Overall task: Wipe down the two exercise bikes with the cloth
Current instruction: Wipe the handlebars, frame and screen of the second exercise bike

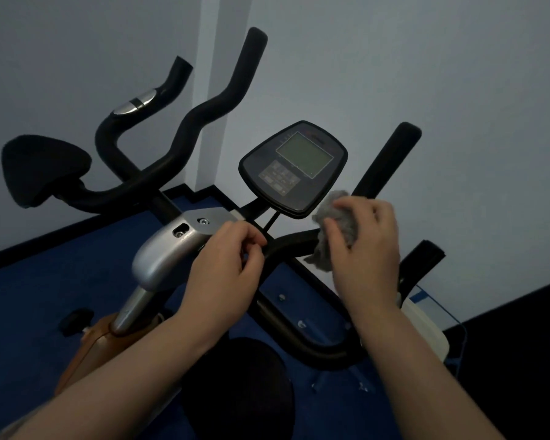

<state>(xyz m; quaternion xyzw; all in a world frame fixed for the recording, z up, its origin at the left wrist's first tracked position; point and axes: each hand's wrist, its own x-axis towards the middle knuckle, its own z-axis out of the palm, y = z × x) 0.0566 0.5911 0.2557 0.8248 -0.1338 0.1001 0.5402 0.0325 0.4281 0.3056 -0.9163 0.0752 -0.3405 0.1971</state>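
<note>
**A:** Grey cloth [335,230], bunched up, is gripped in the right hand [365,246], fingers curled and pinching it against the near bike's [299,325] black handlebar [294,244], just below the console [294,168].

**B:** And the left hand [227,265]?

**A:** It rests at the bar's centre, thumb and forefinger closed on a thin black cable [269,224] that runs up to the console. The other fingers are loosely curled.

**B:** Where is the second bike?

**A:** Just beside it to the left: silver stem [162,255], curved black bars [204,115], a dark seat [43,171]. No hand touches it.

**B:** What might go wrong?

**A:** As I judge it, a tug from the left hand could strain or unplug the cable. The wadded cloth covers little surface, so stretches of bar may be missed. The room is dim, which makes leftover grime hard to spot. A hard swipe upward could also press the console's buttons.
</note>
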